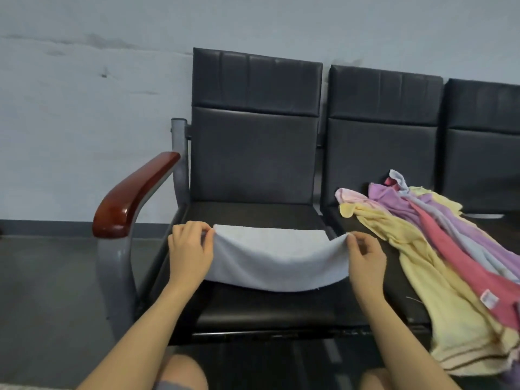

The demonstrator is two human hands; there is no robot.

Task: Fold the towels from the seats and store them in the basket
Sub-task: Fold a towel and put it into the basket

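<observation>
A pale blue towel (pixel 274 257) lies across the black seat (pixel 281 308) of the leftmost chair, its near layer lifted and sagging in the middle. My left hand (pixel 190 253) pinches the towel's left corner. My right hand (pixel 365 258) pinches its right corner. A heap of unfolded towels (pixel 439 249) in yellow, pink, purple and light blue sprawls over the seat to the right and hangs off its front edge. No basket is in view.
A wooden armrest (pixel 132 198) on a grey metal frame stands left of the seat. Black backrests (pixel 256 128) rise behind, against a pale wall. Grey floor lies to the left. My knees show at the bottom edge.
</observation>
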